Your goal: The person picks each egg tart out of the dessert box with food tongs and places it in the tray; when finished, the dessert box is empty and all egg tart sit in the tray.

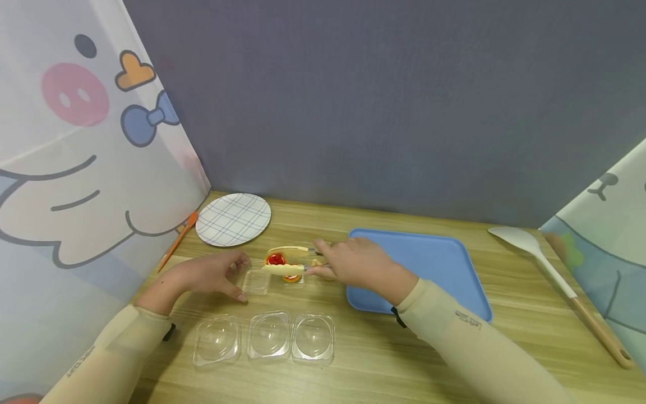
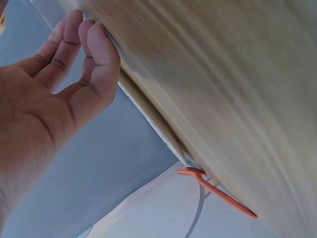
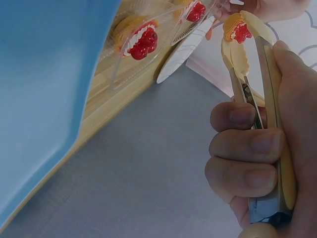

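My right hand [image 1: 353, 261] grips tongs [image 3: 270, 74] with cream-coloured scalloped tips. Between those tips sits a small tart [image 3: 239, 29] with white cream and red fruit. My left hand [image 1: 214, 274] curves its thumb and fingers around the left side of a clear plastic box [image 1: 256, 282]; its bent fingers [image 2: 101, 54] show in the left wrist view. The tart hangs over or just beside this box; which, I cannot tell. Two more such tarts, a nearer one [image 3: 141, 43] and a farther one [image 3: 196, 12], lie in clear plastic packaging, partly hidden by the tongs in the head view.
Three clear domed lids [image 1: 270, 335] lie in a row at the front. A blue tray [image 1: 429, 264] stands to the right. Behind my left hand are a checked plate [image 1: 234, 220] and an orange utensil [image 1: 178, 242]. A long-handled white spoon [image 1: 542, 261] lies far right.
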Tool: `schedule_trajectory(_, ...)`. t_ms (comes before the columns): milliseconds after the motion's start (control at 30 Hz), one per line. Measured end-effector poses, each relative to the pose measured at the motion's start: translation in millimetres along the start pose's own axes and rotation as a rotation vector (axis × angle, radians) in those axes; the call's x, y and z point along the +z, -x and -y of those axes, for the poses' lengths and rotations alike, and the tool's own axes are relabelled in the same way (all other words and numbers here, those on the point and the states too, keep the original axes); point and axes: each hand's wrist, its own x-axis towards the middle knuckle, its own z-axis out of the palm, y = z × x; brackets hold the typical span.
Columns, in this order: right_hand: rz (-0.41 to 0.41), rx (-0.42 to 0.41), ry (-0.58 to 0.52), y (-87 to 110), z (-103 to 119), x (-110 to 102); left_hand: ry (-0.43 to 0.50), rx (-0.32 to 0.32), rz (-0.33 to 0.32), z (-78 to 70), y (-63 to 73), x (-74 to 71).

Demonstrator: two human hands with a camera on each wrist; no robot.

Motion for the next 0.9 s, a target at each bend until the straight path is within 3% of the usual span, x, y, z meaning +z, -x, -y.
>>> schedule_trajectory(200,-0.055,-0.006,0.016,7.2,-9,-1,-0.004,-0.008,0.003,-1.3,-1.1,0.1)
schedule_trajectory(567,-0.050,0.047,-0.012,14.3,-25,4,-0.001,-0.015,0.012,-6.9,1.5,-1.1)
schedule_trajectory(900,0.032,0.108,-0.087,25.4,-46,4,-0.002,-0.018,0.013,-3.9,0.4,-0.3)
